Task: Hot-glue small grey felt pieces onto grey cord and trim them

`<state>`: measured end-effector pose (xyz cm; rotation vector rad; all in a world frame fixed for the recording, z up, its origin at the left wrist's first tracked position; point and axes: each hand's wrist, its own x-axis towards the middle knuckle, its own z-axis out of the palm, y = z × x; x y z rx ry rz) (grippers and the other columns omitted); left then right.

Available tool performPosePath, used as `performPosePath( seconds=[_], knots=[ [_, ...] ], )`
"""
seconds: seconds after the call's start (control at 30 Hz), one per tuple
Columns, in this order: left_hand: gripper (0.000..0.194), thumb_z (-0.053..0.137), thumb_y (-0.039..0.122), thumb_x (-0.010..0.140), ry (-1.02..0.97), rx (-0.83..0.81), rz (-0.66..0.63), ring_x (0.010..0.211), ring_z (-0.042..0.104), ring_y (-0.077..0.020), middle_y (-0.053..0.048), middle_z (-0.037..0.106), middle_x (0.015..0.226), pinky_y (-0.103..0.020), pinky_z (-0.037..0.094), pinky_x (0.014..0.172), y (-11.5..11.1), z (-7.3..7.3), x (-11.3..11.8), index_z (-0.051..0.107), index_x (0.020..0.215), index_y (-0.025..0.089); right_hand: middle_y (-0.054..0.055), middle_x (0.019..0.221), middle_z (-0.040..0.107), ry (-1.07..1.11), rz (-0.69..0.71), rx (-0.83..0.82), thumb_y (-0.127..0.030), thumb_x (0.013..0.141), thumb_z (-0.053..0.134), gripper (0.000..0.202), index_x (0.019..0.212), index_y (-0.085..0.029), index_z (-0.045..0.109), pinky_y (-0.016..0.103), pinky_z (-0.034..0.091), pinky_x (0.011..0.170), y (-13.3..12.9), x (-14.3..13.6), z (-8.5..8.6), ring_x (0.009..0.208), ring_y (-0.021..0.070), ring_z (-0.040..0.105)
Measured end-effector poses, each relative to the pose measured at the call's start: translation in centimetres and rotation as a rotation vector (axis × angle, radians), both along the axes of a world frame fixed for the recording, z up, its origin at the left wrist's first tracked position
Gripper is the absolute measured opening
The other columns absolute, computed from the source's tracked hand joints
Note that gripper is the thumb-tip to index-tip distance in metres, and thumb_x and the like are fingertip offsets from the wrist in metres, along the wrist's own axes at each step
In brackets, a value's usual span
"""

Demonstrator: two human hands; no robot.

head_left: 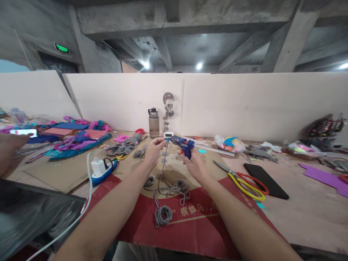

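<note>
My right hand (192, 162) is wrapped round a blue glue gun (185, 145), its nozzle pointing left and a long clear glue stick (214, 148) sticking out behind. At the nozzle, my left hand (155, 150) pinches the upper end of a grey cord (162, 170); a small blue bit shows by the fingertips. The cord hangs down to loose loops on the table, and a coiled bundle (163, 215) lies on red printed card (190, 232). Small grey pieces (164, 157) lie behind the cord.
Scissors (244, 181) and a black phone (266, 181) lie at the right. A blue power strip (104, 173) with a white plug is at the left. Behind stand a bottle (153, 124) and a grey moon hanging (168, 103). Another person's hand (11, 148) holds a lit phone at far left.
</note>
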<state>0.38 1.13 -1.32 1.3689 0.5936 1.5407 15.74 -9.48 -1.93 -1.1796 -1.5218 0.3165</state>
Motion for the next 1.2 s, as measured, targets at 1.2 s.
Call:
performPosePath(
  seconds=[1.2],
  knots=[
    [0.021, 0.073, 0.030, 0.063, -0.044, 0.001, -0.016, 0.057, 0.049, -0.0082, 0.001, 0.059, 0.064, -0.022, 0.033, 0.056, -0.28, 0.28, 0.08, 0.064, 0.075, 0.016, 0.003, 0.082, 0.058, -0.070, -0.120, -0.020, -0.029, 0.081, 0.049, 0.013, 0.090, -0.020, 0.051, 0.032, 0.043, 0.066, -0.40, -0.27, 0.56, 0.068, 0.0170, 0.052]
  ],
)
